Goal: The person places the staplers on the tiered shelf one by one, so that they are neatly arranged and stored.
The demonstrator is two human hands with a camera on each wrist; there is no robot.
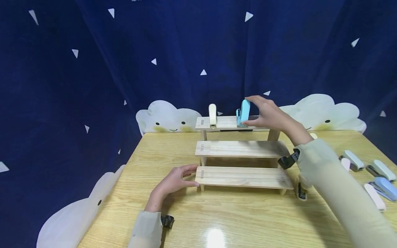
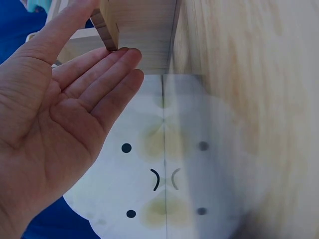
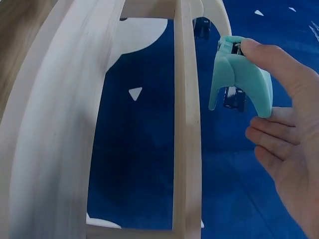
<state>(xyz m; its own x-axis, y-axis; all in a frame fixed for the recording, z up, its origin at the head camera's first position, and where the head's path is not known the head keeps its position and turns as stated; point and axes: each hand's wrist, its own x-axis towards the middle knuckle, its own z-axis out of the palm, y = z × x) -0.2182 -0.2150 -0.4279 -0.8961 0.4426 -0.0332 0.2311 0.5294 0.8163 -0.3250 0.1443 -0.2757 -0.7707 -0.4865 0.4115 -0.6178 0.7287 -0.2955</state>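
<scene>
My right hand (image 1: pixel 269 112) pinches a turquoise stapler (image 1: pixel 245 112) between thumb and fingertips at the top step of a three-tier wooden rack (image 1: pixel 242 148). In the right wrist view the stapler (image 3: pixel 246 77) appears tilted, with its jaws spread and a narrow gap between it and the board. To its left on that top step stands a cream stapler (image 1: pixel 212 115). Down at the left end of the lowest step, my left hand (image 1: pixel 175 181) grips the board's end, thumb at the front corner and fingers at the back. Those fingers (image 2: pixel 109 94) are nearly straight.
Several more staplers lie on the table at the right, among them a blue one (image 1: pixel 384 187), a pale pink one (image 1: pixel 374 196) and a white one (image 1: pixel 354 160). Another stapler (image 1: pixel 301 191) lies by the rack's right foot. A dark blue curtain (image 1: pixel 186 44) hangs behind the table.
</scene>
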